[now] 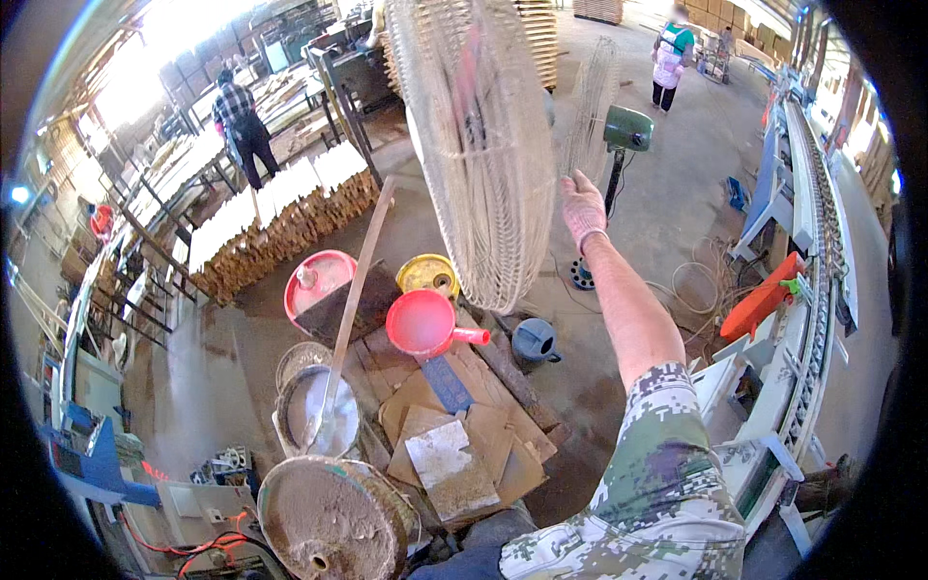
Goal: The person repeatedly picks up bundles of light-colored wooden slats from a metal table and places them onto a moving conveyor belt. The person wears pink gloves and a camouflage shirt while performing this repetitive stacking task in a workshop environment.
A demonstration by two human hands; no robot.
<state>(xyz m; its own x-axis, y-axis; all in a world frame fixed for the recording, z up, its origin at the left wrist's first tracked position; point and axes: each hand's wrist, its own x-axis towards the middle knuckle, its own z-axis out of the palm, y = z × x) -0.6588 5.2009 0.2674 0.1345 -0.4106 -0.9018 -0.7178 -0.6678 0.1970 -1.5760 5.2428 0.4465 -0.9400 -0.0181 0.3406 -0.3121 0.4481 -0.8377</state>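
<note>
Fan cage (483,193), pale wire and seen nearly edge-on, stands just left of my right hand (585,211), its long axis upright with the lower rim nearest me. My right arm reaches far out along its right side, so my right hand is the nearer one; my left is out of view. My gloved fingers point away from me, and I cannot tell whether they are open or closed, or whether they touch any wire. Just beyond them, a second fan cage (593,101) stands beside a green motor housing (628,129) on a dark pole (615,179).

Near of the large cage, a blue-grey can (536,340) sits on the floor, with a red scoop (419,322) to its left and a yellow tub (426,272) farther back. Nearer me, a wooden stick (360,275) leans in a bucket (323,411). Well to the right runs a chain conveyor (822,208); far left, a person in a plaid shirt (235,104) stands beside stacked wood (280,227).
</note>
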